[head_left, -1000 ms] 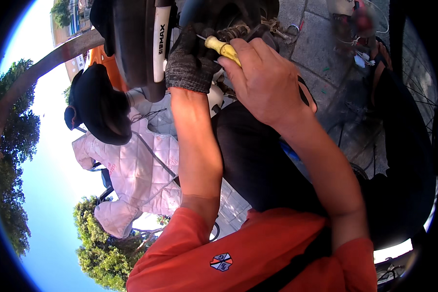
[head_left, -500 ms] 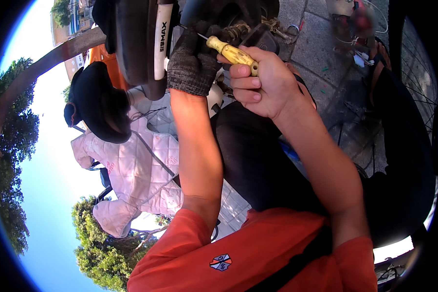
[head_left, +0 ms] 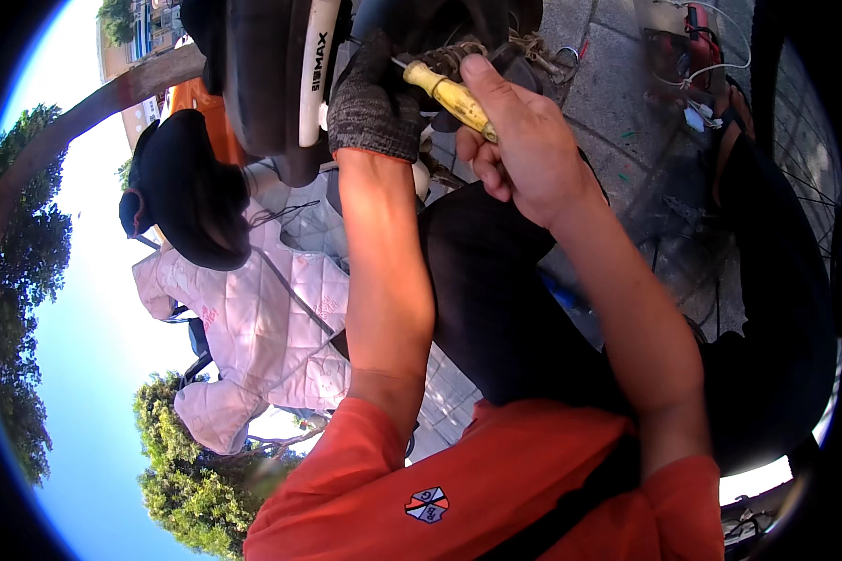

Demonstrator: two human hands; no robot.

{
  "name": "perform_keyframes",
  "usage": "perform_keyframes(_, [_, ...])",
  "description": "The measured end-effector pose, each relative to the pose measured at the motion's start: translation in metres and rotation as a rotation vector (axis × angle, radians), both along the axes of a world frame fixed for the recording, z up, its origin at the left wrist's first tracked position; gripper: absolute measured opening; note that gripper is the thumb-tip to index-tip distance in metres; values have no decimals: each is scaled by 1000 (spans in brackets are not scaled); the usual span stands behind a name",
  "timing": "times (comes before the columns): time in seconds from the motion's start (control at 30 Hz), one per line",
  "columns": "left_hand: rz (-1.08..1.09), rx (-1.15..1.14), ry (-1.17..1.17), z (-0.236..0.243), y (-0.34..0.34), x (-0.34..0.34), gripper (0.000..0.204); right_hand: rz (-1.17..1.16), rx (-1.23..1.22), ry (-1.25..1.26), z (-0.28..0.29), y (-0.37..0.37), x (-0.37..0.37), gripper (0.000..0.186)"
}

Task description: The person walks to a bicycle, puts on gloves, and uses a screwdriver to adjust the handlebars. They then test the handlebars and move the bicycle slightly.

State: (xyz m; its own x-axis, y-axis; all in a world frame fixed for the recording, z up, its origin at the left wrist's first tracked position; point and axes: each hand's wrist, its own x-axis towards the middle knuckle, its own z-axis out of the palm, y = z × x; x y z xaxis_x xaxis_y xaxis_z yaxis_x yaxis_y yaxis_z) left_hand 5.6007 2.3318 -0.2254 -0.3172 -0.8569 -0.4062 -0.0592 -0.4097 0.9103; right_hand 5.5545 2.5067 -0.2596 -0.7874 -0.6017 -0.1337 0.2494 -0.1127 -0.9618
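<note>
My right hand (head_left: 538, 150) is bare and holds a screwdriver by its yellow handle (head_left: 449, 98), thumb stretched along the top and fingers curled below. My left hand (head_left: 376, 112) wears a dark grey knit glove. Its fingers close over the middle of the thin metal shaft, though shadow makes them hard to make out. The shaft points left toward a dark vehicle body part (head_left: 267, 75) with a white strip (head_left: 318, 75) along its edge. Where the tip touches is hidden. Just beyond the hands lies a dirty, coiled-looking part (head_left: 454, 58).
Grey paving (head_left: 617, 122) extends to the right, with a red tool (head_left: 700, 37), a pale cord and a metal ring (head_left: 566, 61) on it. On the left are a black padded piece (head_left: 192, 192) and a pink quilted cover (head_left: 262, 318). A spoked wheel (head_left: 805, 140) stands far right.
My right hand has turned on the handle: its thumb now lies along the top and its fingers have loosened and shifted. The screwdriver and gloved hand have moved slightly.
</note>
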Motion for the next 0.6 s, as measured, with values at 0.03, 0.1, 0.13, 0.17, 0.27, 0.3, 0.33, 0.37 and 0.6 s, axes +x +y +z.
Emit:
perform_keyframes(0.03, [-2,-4,9,-2,-3,0,24,40,-15,-102,3,1,-1,29])
perform_keyframes(0.1, [-4,-12,28,-8,-8,2,26,-206,-16,431,0,4,1,19])
perform_keyframes(0.13, [40,4,25,4,10,-10,24,-201,-39,444,0,1,2,18])
perform_keyframes(0.17, [-78,-69,-24,5,7,-5,23,-196,-58,451,-1,-1,8,17])
perform_keyframes(0.27, [-78,-53,-3,2,1,4,20,75,-270,-722,-5,-11,9,20])
perform_keyframes(0.3, [-67,-49,30,1,0,1,18,255,-335,-1216,-7,-9,6,21])
perform_keyframes(0.33, [-57,-40,60,-1,1,-4,17,277,-369,-1272,-15,-10,1,23])
perform_keyframes(0.37, [-48,-30,92,-3,1,-8,16,157,-307,-906,-18,-10,4,24])
perform_keyframes(0.6, [-95,37,228,-5,-2,-5,19,-11,-172,-300,-4,-10,7,29])
